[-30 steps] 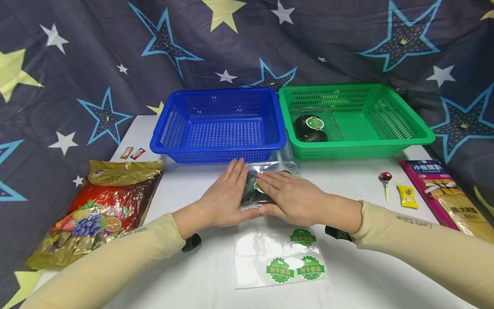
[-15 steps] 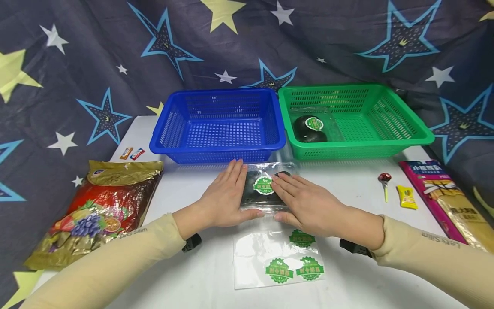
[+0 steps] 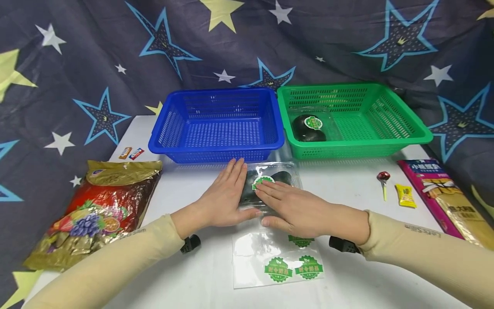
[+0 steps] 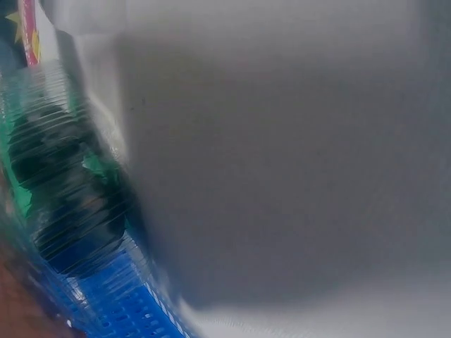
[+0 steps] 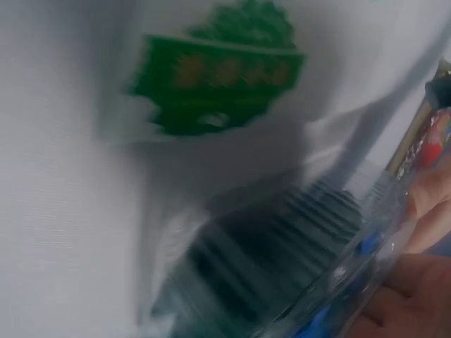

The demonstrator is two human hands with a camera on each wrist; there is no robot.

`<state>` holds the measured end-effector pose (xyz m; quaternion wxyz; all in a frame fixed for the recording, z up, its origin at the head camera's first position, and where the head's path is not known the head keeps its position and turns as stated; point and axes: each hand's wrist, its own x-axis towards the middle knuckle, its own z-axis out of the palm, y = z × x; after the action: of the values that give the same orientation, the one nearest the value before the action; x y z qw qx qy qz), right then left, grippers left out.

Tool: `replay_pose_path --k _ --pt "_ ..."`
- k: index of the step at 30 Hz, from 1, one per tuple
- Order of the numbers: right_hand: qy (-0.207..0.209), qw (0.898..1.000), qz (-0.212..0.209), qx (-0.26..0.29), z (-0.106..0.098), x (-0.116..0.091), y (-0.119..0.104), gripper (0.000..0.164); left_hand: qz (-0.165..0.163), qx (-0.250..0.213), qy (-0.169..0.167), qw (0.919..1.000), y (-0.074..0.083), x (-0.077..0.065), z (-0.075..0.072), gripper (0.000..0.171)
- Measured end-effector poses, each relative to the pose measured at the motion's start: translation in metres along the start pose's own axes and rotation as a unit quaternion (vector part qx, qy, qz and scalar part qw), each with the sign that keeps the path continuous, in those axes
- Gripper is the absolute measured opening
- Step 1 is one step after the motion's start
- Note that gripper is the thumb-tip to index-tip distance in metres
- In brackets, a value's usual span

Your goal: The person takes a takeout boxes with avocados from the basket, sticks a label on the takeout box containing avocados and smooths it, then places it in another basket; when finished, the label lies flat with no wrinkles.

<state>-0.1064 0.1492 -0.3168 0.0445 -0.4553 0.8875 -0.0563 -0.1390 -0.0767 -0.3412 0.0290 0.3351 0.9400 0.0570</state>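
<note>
Candy bag [image 3: 100, 210] is lying far left. Blue basket [image 3: 218, 149] is standing next. Left hand [image 3: 225, 197] is resting along the left side of a clear box [image 3: 270, 168], fingers straight. Box is sitting mid-table, just in front of the baskets, holding dark fruit [image 3: 283, 177]. Sticker sheet [image 3: 248, 266] is lying nearer the person. Right hand [image 3: 295, 204] is lying over the box, fingers extended, partly covering its round label [image 3: 260, 180]. Green basket [image 3: 366, 148] is standing beyond.

Clear plastic box [image 3: 296, 177] shines glossy | sticker sheet [image 3: 251, 262] gleams, slick and smooth | blue basket [image 3: 218, 149] and green basket [image 3: 362, 149] show smooth plastic | candy bag [image 3: 102, 199] glints like foil | backdrop cloth [image 3: 162, 77] hangs matt, creased | sleeves [image 3: 108, 262] look matt
</note>
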Motion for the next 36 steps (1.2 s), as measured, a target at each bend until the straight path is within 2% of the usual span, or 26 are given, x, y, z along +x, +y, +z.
replay_pose_path --k 4,7,19,29,36 --pt "-0.006 1.000 0.021 0.013 0.004 0.014 -0.005 0.075 0.005 0.016 0.001 0.9999 0.000 0.001 0.001 0.111" --pt "-0.005 1.000 0.022 0.004 0.006 0.016 -0.006 0.078 0.000 0.025 -0.005 0.9997 0.000 0.001 0.001 0.112" --pt "-0.004 1.000 -0.014 -0.022 0.000 -0.011 0.016 0.066 -0.023 0.025 -0.022 0.9992 0.004 0.001 -0.004 0.117" --pt "0.013 0.999 -0.019 -0.045 -0.004 -0.028 0.031 0.060 -0.027 0.024 -0.029 0.9989 0.003 0.002 -0.005 0.118" --pt "0.030 0.998 -0.033 -0.039 -0.003 -0.032 0.036 0.061 -0.022 0.011 -0.015 0.9996 0.003 0.002 -0.002 0.117"
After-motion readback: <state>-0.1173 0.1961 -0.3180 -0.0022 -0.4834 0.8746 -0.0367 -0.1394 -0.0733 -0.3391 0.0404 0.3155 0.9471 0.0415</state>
